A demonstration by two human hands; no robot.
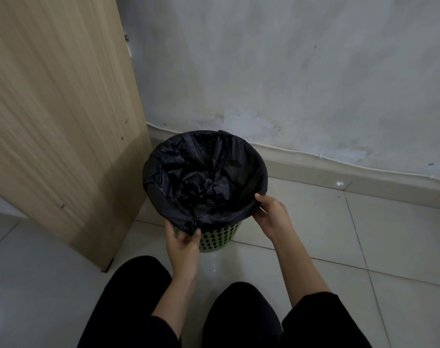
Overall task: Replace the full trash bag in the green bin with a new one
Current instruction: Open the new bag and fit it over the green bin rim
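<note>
Flanking bin [215, 238]: wooden panel [58, 116], wall [289, 71].

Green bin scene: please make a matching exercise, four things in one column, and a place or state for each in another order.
1. black trash bag
2. green bin
3. left hand
4. wooden panel

a. stands left of the bin
b. pinches a gathered bit of bag
c. lines the bin, folded over its rim
d. stands on the tiled floor

Pairs: 1-c, 2-d, 3-b, 4-a

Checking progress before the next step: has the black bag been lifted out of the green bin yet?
No, the black bag lines the green bin, its edge folded over the rim, with both hands at that rim.
</note>
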